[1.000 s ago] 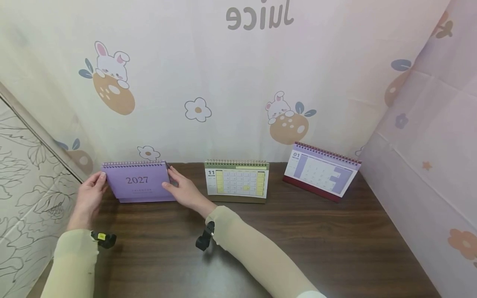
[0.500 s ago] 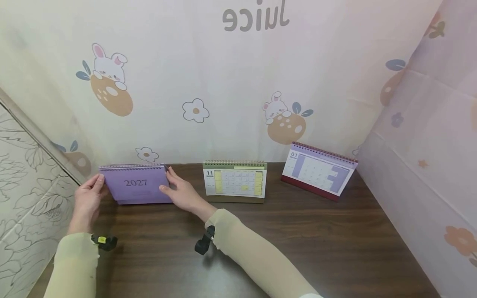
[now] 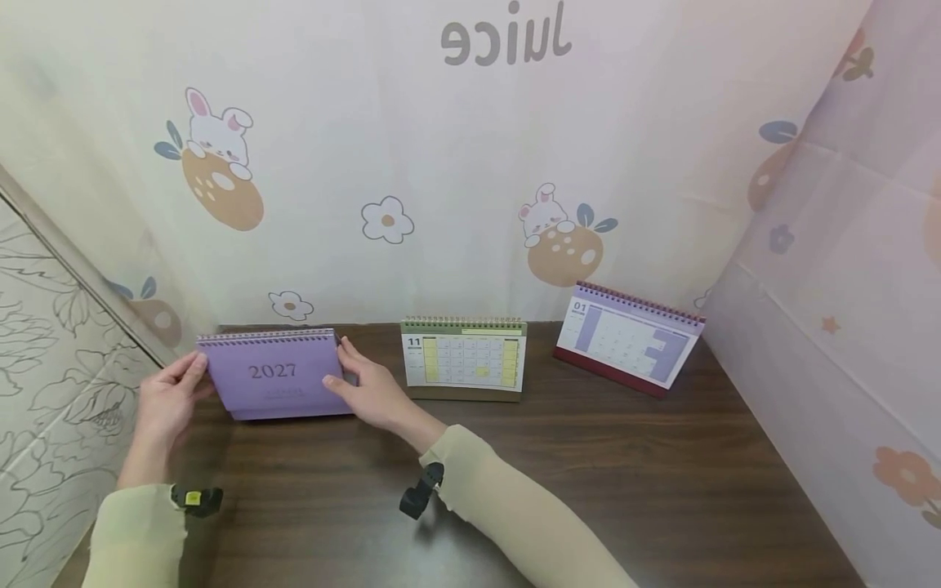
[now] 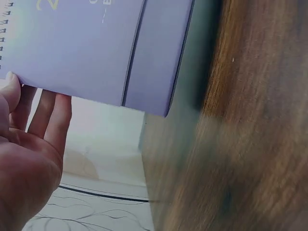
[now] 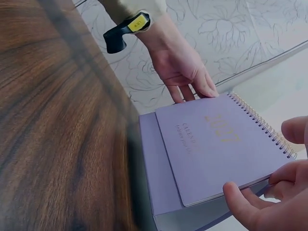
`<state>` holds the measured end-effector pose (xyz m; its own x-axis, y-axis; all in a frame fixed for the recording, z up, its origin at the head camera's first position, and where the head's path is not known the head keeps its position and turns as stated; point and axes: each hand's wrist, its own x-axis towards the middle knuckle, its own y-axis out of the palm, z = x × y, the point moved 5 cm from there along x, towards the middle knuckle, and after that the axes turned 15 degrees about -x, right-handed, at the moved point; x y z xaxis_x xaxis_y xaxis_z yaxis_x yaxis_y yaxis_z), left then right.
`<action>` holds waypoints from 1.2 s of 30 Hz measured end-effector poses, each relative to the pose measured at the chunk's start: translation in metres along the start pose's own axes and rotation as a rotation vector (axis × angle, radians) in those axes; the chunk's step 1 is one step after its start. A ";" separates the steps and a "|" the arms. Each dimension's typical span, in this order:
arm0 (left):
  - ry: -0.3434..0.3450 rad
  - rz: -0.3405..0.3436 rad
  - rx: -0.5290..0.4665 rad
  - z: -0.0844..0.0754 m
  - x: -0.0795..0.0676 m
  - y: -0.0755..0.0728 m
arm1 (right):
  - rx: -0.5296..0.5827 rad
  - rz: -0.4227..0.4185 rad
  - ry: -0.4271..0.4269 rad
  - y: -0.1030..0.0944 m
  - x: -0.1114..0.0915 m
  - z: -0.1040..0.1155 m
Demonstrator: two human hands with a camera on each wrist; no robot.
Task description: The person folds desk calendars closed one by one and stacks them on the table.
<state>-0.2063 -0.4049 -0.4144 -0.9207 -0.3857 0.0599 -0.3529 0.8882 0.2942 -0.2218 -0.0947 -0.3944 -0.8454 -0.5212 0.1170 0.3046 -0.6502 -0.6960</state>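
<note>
A purple spiral-bound desk calendar [image 3: 275,390] marked 2027 stands tilted back at the left of the table, between my two hands. My left hand [image 3: 165,402] pinches its upper left corner, thumb in front and fingers behind the edge. My right hand [image 3: 376,394] holds the right edge, with its thumb against the front cover. In the left wrist view, the calendar's lower edge is close over the tabletop, with a dark shadow beneath. The right wrist view shows the calendar's folded stand open like a tent.
A green-topped calendar [image 3: 465,359] showing 11 stands just right of my right hand. Farther right is an angled calendar [image 3: 628,339] with a dark red base, showing 01. A printed curtain [image 3: 456,147] hangs behind the wooden table [image 3: 588,457]; a floral panel [image 3: 44,392] borders the left.
The purple calendar has moved toward me and slightly right, with both hands still holding its sides. The other two calendars stay where they were.
</note>
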 end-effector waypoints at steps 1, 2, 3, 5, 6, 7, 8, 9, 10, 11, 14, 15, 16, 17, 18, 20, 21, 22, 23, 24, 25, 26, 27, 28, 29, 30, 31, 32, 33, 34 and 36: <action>0.011 0.010 0.022 -0.001 -0.003 0.001 | 0.001 -0.006 -0.003 -0.002 -0.003 0.000; 0.018 0.017 0.050 -0.002 -0.006 0.002 | 0.004 -0.009 -0.007 -0.003 -0.005 0.000; 0.025 0.025 0.078 -0.003 -0.009 0.004 | 0.011 -0.011 -0.009 -0.005 -0.008 0.000; 0.038 0.039 0.180 -0.005 -0.016 0.006 | 0.024 -0.016 -0.011 -0.008 -0.014 0.000; 0.046 0.047 0.243 -0.006 -0.019 0.008 | 0.029 -0.016 -0.010 -0.009 -0.017 0.000; 0.054 0.058 0.304 -0.007 -0.022 0.009 | 0.033 -0.017 -0.009 -0.011 -0.020 -0.001; 0.056 0.067 0.355 -0.008 -0.026 0.011 | 0.039 -0.016 -0.006 -0.012 -0.023 -0.002; 0.065 0.079 0.407 -0.009 -0.029 0.014 | 0.043 -0.017 -0.003 -0.013 -0.026 -0.003; 0.074 0.089 0.461 -0.010 -0.032 0.016 | 0.043 -0.020 -0.001 -0.015 -0.029 -0.004; 0.087 0.101 0.503 -0.011 -0.036 0.019 | 0.045 -0.020 0.001 -0.017 -0.032 -0.005; 0.131 0.117 0.593 -0.013 -0.046 0.027 | 0.056 -0.025 0.006 -0.022 -0.042 -0.009; 0.155 0.121 0.623 -0.013 -0.049 0.029 | 0.055 -0.029 0.003 -0.024 -0.046 -0.011; 0.171 0.124 0.647 -0.014 -0.053 0.032 | 0.053 -0.032 0.001 -0.027 -0.050 -0.012; 0.192 0.127 0.672 -0.014 -0.056 0.035 | 0.054 -0.035 -0.001 -0.029 -0.054 -0.013; 0.207 0.128 0.694 -0.014 -0.059 0.038 | 0.052 -0.041 -0.001 -0.031 -0.058 -0.015; 0.230 0.146 0.722 -0.013 -0.065 0.044 | 0.035 -0.061 0.004 -0.036 -0.067 -0.018; 0.240 0.157 0.737 -0.012 -0.067 0.047 | 0.032 -0.069 0.010 -0.038 -0.071 -0.020; 0.253 0.170 0.748 -0.012 -0.070 0.051 | 0.032 -0.076 0.019 -0.040 -0.076 -0.022; 0.266 0.181 0.756 -0.011 -0.073 0.055 | 0.034 -0.086 0.026 -0.042 -0.081 -0.024; 0.279 0.192 0.756 -0.010 -0.075 0.059 | 0.035 -0.096 0.033 -0.044 -0.086 -0.026; 0.297 0.204 0.755 -0.009 -0.078 0.063 | 0.038 -0.104 0.041 -0.046 -0.091 -0.028; 0.310 0.216 0.750 -0.008 -0.081 0.067 | 0.043 -0.112 0.048 -0.048 -0.096 -0.031; 0.325 0.225 0.741 -0.008 -0.084 0.072 | 0.048 -0.118 0.054 -0.049 -0.101 -0.033; 0.341 0.231 0.729 -0.007 -0.087 0.077 | 0.053 -0.126 0.059 -0.051 -0.106 -0.035; 0.354 0.236 0.715 -0.006 -0.090 0.081 | 0.059 -0.137 0.063 -0.053 -0.111 -0.037; 0.370 0.240 0.700 -0.005 -0.093 0.086 | 0.064 -0.148 0.068 -0.055 -0.115 -0.039; 0.386 0.245 0.688 -0.003 -0.096 0.090 | 0.071 -0.158 0.072 -0.057 -0.119 -0.042; 0.400 0.251 0.675 -0.001 -0.098 0.095 | 0.078 -0.169 0.077 -0.060 -0.124 -0.044; 0.416 0.258 0.667 0.002 -0.100 0.099 | 0.082 -0.181 0.081 -0.062 -0.127 -0.046; 0.429 0.268 0.657 0.004 -0.102 0.104 | 0.086 -0.194 0.086 -0.065 -0.131 -0.049; 0.453 0.291 0.641 0.009 -0.105 0.113 | 0.079 -0.223 0.097 -0.071 -0.139 -0.054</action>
<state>-0.1508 -0.2613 -0.3960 -0.8820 -0.0601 0.4673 -0.2634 0.8852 -0.3833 -0.1496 0.0533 -0.3995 -0.9325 -0.3070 0.1900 0.1360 -0.7862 -0.6028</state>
